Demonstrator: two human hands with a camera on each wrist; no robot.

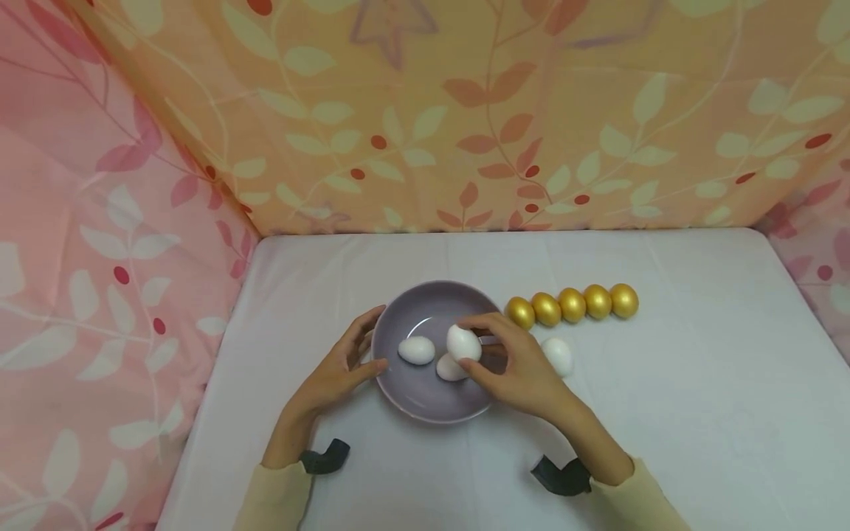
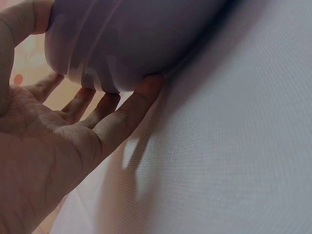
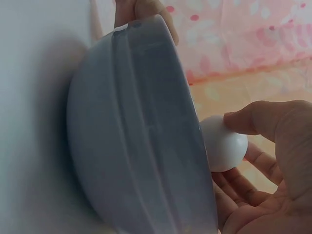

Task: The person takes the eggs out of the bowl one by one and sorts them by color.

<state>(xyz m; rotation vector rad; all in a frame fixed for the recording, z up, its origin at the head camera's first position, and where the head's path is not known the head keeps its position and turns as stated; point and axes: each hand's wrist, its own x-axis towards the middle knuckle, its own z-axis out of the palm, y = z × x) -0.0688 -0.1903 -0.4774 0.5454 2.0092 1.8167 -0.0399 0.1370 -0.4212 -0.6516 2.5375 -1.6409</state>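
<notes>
Your right hand holds a white egg over the purple bowl; the thumb and the fingers pinch it at its sides, and the right wrist view shows the egg just above the rim of the bowl, close to the inner side. The egg's long axis lies roughly level, tilted a little toward the far left of the bench, so its narrower end points away from your palm. Directly under and beside it, two more white eggs lie on the bowl floor: one toward the left, and one partly hidden under the held egg and nearly touching it. The free part of the bowl floor is toward you and to the left of the held egg. Your left hand rests against the left outer wall of the bowl with relaxed, nearly straight fingers, holding nothing; in the left wrist view the fingertips touch the lower wall of the bowl where it meets the bench. Outside the bowl, one further white egg lies on the bench just behind your right hand, on its right side, so the right hand is clearly the nearer one to it. A row of five golden eggs lies behind, touching each other, starting just beside the bowl's right rim.
</notes>
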